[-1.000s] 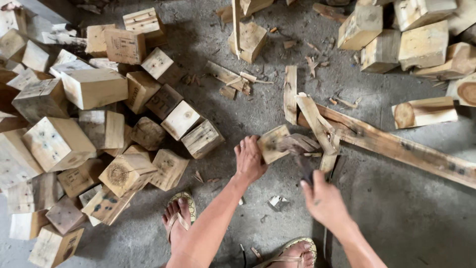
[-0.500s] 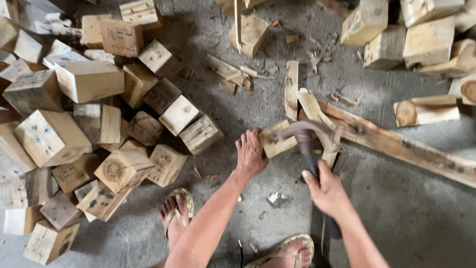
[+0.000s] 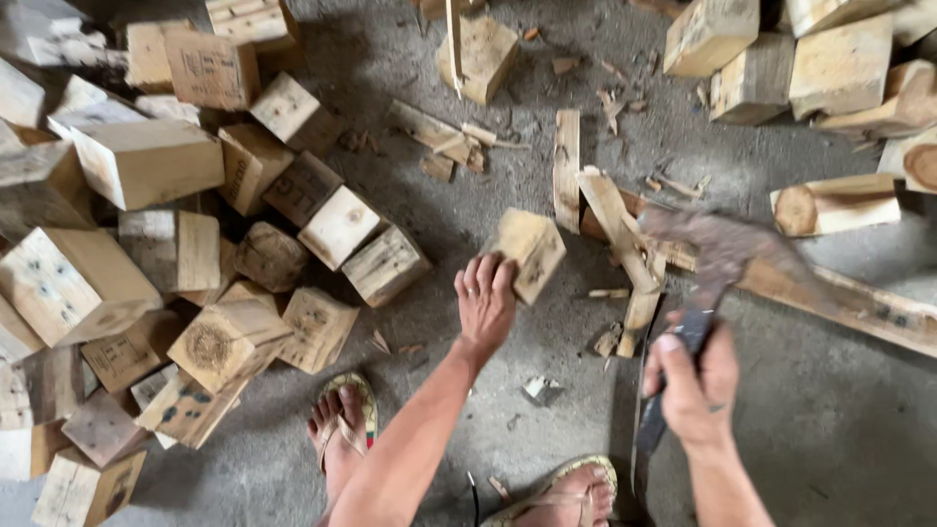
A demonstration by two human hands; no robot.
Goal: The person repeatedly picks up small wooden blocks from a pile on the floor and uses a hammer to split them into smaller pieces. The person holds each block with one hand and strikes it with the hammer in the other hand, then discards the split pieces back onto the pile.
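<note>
Blurred hatchet head [image 3: 717, 244], dark handle half hidden in right hand [image 3: 695, 381].

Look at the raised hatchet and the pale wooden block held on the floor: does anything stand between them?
Nothing visible blocks the way. The blurred rusty hatchet in the right hand hangs beside the pale wooden block; the left hand grips the block's near edge.

Raw sawn wood on rough, matt concrete

The block [image 3: 528, 252] under the left hand [image 3: 485, 304] is pale, unfinished wood with a coarse sawn face. At three o'clock from it, the hatchet [image 3: 717, 262] in the right hand [image 3: 691, 379] has a dull, rusty-looking metal head, blurred, and a dark handle. The heap of blocks [image 3: 146, 263] at nine o'clock is bare wood, some greyed. The long plank [image 3: 859, 307] looks weathered and splintery. The floor [image 3: 830, 439] is grey, gritty concrete.
</note>
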